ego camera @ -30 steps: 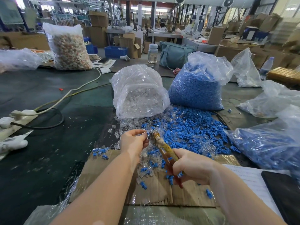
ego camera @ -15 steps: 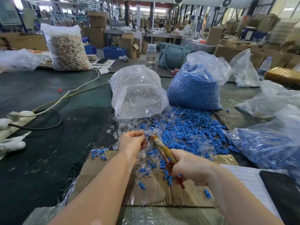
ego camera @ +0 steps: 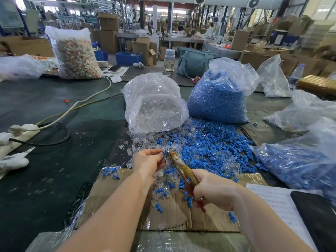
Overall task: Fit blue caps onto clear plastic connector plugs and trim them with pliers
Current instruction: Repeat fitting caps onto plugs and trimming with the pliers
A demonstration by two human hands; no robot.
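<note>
— So, starting far left, what sits on the counter (ego camera: 45, 170)?

— A white power strip (ego camera: 21, 129) with a black cable, and a white glove (ego camera: 12, 163) near it. Farther back stands a bag of mixed pale pieces (ego camera: 76, 55).

— And in the middle?

— A clear bag of clear plugs (ego camera: 154, 106) stands beside a bag of blue caps (ego camera: 218, 100) on its right. In front of both, a loose heap of caps and plugs (ego camera: 209, 150) spills toward a flat sheet of cardboard (ego camera: 172, 215) at the near edge.

— Where are the hands?

— Over the near side of that heap. The left hand (ego camera: 148, 161) has its fingers curled together, pinching a small capped plug (ego camera: 165, 153) at the fingertips. The piece is tiny and partly hidden, so I cannot tell more about it.

— The right one?

— The right hand (ego camera: 213, 191) is wrapped around the handles of the pliers (ego camera: 181, 168), which angle up and left so that the tip meets the plug held by the left hand. A red handle end pokes out below the fist.

— Anything on the right?

— More bags of blue parts (ego camera: 294, 164), a printed sheet of paper (ego camera: 278, 202) and a dark tablet (ego camera: 318, 215) at the near right.
</note>
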